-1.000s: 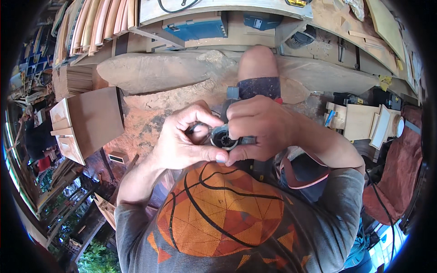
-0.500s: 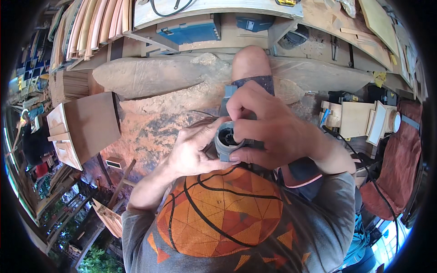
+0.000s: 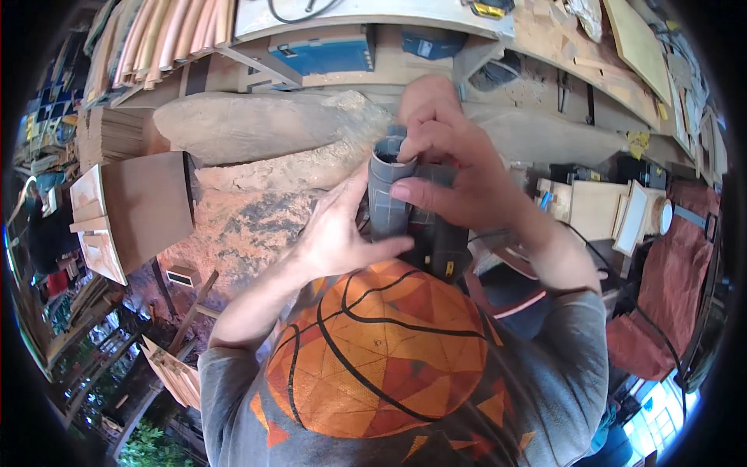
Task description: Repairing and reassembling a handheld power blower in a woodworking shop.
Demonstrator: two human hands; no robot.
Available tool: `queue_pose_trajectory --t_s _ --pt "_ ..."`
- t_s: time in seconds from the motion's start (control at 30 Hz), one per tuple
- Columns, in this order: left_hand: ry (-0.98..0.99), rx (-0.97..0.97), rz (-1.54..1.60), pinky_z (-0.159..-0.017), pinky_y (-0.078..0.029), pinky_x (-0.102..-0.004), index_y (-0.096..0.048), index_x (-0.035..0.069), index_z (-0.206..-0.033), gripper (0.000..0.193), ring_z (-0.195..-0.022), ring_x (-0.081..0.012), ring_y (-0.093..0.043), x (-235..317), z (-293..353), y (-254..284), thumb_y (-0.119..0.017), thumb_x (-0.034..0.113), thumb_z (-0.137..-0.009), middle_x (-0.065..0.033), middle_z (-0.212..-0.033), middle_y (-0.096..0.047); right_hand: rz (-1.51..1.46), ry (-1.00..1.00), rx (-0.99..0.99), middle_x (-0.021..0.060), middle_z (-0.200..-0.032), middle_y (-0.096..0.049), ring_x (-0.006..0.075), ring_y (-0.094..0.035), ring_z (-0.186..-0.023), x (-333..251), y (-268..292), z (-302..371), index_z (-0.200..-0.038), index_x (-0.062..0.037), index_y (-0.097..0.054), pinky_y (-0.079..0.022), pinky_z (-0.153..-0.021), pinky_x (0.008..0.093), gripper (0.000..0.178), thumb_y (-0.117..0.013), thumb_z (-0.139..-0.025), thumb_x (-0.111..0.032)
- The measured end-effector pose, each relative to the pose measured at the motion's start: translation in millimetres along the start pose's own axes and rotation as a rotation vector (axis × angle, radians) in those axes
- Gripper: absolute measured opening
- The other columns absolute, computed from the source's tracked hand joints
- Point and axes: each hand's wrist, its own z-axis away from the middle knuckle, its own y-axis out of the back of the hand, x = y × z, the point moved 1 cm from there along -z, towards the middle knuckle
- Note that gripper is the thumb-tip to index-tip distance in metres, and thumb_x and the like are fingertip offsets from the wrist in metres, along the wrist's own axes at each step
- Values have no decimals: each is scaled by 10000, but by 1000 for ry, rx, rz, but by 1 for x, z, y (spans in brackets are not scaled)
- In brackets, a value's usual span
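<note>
A grey plastic tube-shaped housing (image 3: 385, 198) with an open round end stands before my chest, its mouth pointing away from me. Around its near left side wraps my left hand (image 3: 336, 226), thumb stretched across the lower part. My right hand (image 3: 459, 159) is closed at the mouth, with fingertips at the rim and the thumb against the side. Whether those fingertips pinch a small piece inside is hidden. Right of the housing and close against it sits a dark tool body (image 3: 445, 247) with a small yellow mark; I cannot tell whether the two are joined.
Ahead runs a workbench (image 3: 373, 22) with blue cases (image 3: 323, 56) beneath. Long wooden strips (image 3: 167, 39) stack at far left, above a brown board (image 3: 148, 214). Wood pieces (image 3: 599, 210) and a reddish cloth (image 3: 669, 280) lie right, where a black cable (image 3: 615, 272) passes.
The housing has tipped so its long side shows and its mouth sits farther from me. My right hand has moved forward with the mouth, and the dark tool body has come into view.
</note>
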Motion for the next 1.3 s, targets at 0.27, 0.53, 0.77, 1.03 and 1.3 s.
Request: queue_pose_trajectory --t_s 0.27,0.53,0.77,1.03,1.3 --pt "132 79 -51 -1041 -463 -446 -485 -6 -1417 988 -1245 -375 -533 -46 33 -20 -929 409 -638 -216 -1311 -527 -74 48 129 154 -1218 -570 290 -542 -1155 29 -23 34 -1147 -57 -539 -425 -1022 431 410 -763 -839 -210" --pt "-29 125 -34 -941 -524 -438 -311 25 -1547 1157 -1185 -389 -592 -41 43 -21 -931 339 -622 -217 -1464 -465 30 34 157 131 -1182 -548 246 -512 -1125 16 -30 25 -1148 -29 -529 -362 -1042 377 427 -698 -892 -326" --pt "-10 233 -92 -1055 -466 -407 -263 22 -1566 1152 -1279 -338 -565 -80 52 -25 -923 305 -665 -229 -1504 -450 -53 37 306 171 -1179 -581 264 -550 -1101 35 -25 39 -1146 -20 -559 -408 -1006 375 466 -727 -850 -338" --pt "188 -154 694 -977 -476 -372 -383 16 -1513 801 -1166 -267 -592 -155 32 -95 -786 300 -883 -162 -1274 -623 -22 0 316 109 -1132 -584 209 -548 -1052 41 -11 47 -1135 -31 -568 -423 -956 344 498 -750 -860 -404" --pt "751 -81 591 -424 -290 -221 -644 125 -1232 554 -514 -41 -425 -96 23 -65 -671 590 -931 45 -671 -516 -38 -106 434 80 -1187 -555 187 -528 -1100 54 -1 75 -1270 -16 -532 -423 -984 346 515 -692 -924 -363"
